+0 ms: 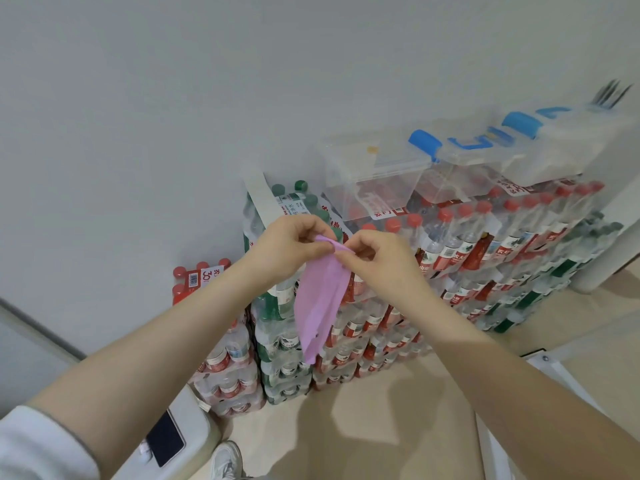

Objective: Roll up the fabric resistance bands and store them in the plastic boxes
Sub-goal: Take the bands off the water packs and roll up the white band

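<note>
Both hands, left point(289, 245) and right point(372, 256), pinch the band's point(320, 303) top edge, starting the roll; next, tight turns downward, then into a box point(374, 171).

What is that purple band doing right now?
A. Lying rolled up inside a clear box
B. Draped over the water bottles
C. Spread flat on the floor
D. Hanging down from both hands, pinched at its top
D: the left hand and right hand pinch the top edge of the purple band, which hangs unrolled in front of the stacked bottle packs.
</note>
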`<state>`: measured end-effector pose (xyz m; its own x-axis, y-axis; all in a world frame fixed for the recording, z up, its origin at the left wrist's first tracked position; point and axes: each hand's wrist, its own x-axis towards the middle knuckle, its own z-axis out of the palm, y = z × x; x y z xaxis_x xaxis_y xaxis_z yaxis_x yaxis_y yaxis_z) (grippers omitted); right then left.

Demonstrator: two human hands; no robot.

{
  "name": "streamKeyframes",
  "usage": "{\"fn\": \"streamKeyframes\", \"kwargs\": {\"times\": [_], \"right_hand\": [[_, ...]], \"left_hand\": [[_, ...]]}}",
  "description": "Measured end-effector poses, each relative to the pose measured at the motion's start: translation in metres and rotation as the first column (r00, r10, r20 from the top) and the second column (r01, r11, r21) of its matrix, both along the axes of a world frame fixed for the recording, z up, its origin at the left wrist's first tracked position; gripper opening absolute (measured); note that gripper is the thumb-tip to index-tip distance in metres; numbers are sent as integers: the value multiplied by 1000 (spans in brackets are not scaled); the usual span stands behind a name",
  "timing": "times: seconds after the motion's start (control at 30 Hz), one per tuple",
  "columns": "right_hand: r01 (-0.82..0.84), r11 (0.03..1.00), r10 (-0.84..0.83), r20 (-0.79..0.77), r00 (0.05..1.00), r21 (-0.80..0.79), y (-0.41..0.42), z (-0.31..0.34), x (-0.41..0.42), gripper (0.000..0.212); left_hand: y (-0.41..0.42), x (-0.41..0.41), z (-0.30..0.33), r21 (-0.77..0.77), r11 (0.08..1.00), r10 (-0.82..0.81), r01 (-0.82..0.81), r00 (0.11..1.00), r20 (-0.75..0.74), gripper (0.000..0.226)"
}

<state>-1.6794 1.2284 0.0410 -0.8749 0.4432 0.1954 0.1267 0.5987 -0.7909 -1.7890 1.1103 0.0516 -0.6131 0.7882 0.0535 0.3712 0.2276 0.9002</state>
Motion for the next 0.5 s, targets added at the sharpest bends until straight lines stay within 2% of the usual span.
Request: {"fn": "streamKeyframes", "kwargs": {"times": [0.07,0.13,0.2,0.23,0.3,0.37,0.43,0.5], "right_hand": [[28,997,-28,3,1000,78,0,3,-3,19],[57,996,-59,29,998,64,0,7,-5,23],[102,990,-100,26,995,-101,1,7,-6,25],[131,968,-130,20,991,-215,1,6,-6,26],[151,881,-157,24,987,-448,-3,4,-7,25],[90,779,-115,-1,993,-621,-10,2,-7,20],[38,759,-72,-26,997,-650,-14,1,-6,18],[9,798,-29,-23,999,-603,-13,2,-6,22]], "left_hand": [[0,-3,1,9,1000,8,-8,1000,0,19],[0,-5,0,46,995,87,-85,995,-51,19],[-3,-3,-5,135,962,252,-236,960,-118,14],[-4,0,-7,159,946,300,-282,949,-96,11],[-4,9,-14,115,960,257,-257,966,10,9],[-3,20,-20,42,983,172,-176,982,81,16],[-1,24,-22,75,985,147,-155,984,100,17],[-2,23,-19,150,971,150,-184,966,212,16]]}}
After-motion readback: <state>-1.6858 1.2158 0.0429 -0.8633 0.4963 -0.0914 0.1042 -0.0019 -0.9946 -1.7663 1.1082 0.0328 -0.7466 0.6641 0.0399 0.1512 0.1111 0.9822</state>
